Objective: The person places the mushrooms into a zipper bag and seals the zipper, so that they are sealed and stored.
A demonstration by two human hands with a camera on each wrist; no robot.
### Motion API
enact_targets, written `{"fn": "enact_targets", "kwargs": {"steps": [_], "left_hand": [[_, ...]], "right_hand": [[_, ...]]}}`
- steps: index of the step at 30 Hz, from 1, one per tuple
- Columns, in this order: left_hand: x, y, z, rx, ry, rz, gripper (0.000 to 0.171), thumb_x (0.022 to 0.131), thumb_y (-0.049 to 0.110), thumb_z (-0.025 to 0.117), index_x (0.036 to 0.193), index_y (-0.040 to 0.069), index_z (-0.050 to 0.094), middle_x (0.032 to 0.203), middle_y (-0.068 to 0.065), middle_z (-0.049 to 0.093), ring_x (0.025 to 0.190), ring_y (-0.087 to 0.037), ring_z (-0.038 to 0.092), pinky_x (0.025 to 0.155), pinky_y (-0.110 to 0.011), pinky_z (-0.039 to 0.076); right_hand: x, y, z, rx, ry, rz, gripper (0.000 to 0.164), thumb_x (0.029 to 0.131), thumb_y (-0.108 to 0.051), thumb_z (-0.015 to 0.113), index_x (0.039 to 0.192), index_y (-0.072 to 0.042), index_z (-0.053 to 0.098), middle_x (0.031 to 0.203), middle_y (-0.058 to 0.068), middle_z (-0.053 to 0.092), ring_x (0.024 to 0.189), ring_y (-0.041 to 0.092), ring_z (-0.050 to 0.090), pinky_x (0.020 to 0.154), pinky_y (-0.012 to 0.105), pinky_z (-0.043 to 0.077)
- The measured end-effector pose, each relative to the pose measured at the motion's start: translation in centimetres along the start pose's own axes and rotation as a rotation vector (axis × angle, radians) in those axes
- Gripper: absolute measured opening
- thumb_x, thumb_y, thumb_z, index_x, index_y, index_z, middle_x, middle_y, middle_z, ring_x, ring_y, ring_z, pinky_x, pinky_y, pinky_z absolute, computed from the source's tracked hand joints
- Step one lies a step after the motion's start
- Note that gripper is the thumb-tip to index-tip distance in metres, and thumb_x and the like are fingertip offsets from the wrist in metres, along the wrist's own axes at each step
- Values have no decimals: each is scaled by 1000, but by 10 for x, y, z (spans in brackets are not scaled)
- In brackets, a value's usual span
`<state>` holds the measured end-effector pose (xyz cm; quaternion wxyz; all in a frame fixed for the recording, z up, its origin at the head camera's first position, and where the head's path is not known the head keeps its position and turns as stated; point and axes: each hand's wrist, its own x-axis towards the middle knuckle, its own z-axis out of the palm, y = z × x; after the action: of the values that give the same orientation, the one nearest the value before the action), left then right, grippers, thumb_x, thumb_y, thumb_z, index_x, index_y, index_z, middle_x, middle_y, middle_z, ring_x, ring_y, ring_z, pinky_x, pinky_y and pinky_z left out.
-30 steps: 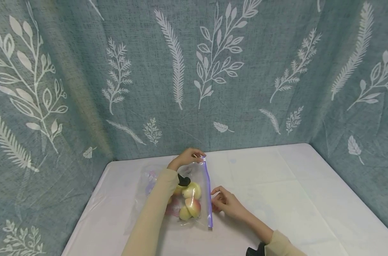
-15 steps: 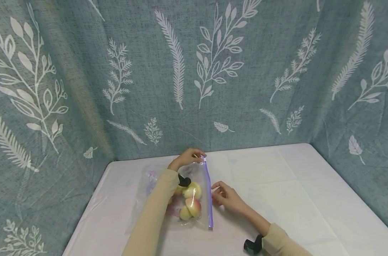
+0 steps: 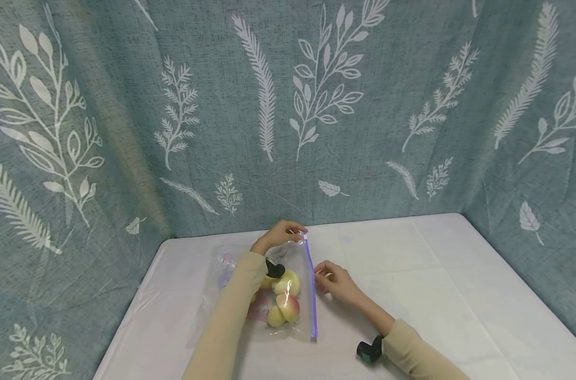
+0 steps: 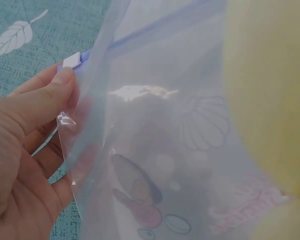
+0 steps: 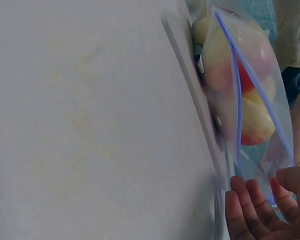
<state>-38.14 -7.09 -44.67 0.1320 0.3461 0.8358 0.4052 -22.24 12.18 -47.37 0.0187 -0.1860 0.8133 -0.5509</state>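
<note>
A clear zip bag [image 3: 294,258] with a purple closure strip [image 3: 311,295] lies on the table, holding several yellow and red fruits [image 3: 288,285]. The left hand [image 3: 280,232] reaches across to its far corner, where thumb and finger pinch the white slider [image 4: 72,60] at the strip's end. At the strip's right side is the right hand [image 3: 337,282], fingers loosely bent. In the right wrist view two purple lips [image 5: 238,100] stand apart, and the right fingertips [image 5: 235,185] are close to their far end; whether they touch the bag cannot be told.
A white cloth covers the table [image 3: 411,285]. Blue-grey curtains [image 3: 278,105] with white leaf prints rise behind it and at both sides. Black wrist devices [image 3: 369,349] sit at both sleeves. The left forearm [image 3: 228,316] lies over the bag's left part.
The right hand has moved away from the wearer along the purple strip, nearer to the left hand. The left hand and bag stay in nearly the same place.
</note>
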Motion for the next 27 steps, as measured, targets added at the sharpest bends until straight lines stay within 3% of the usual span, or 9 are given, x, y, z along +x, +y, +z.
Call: {"fn": "enact_targets", "kwargs": {"steps": [12,20,27], "left_hand": [[0,-4,1,-30,44,-17,28,89,7,61,115,-4,62,90,-18,66,83,-31,66,75,-35,55],[-1,-2,3,-45,76,-28,28,88,6,62,113,-4,63,87,-18,66,81,-31,65,73,-34,55],[-2,-3,5,-72,109,-26,27,87,7,64,112,-4,64,89,-20,66,81,-32,65,75,-40,55]], "right_hand": [[18,-1,1,-40,96,3,13,91,0,53,101,9,55,85,23,60,68,34,62,57,35,56],[31,2,-2,-14,126,-2,16,91,2,52,103,12,55,88,29,60,76,44,61,61,46,56],[56,39,1,-74,203,29,16,92,-13,58,102,0,61,85,12,64,71,19,63,55,25,55]]}}
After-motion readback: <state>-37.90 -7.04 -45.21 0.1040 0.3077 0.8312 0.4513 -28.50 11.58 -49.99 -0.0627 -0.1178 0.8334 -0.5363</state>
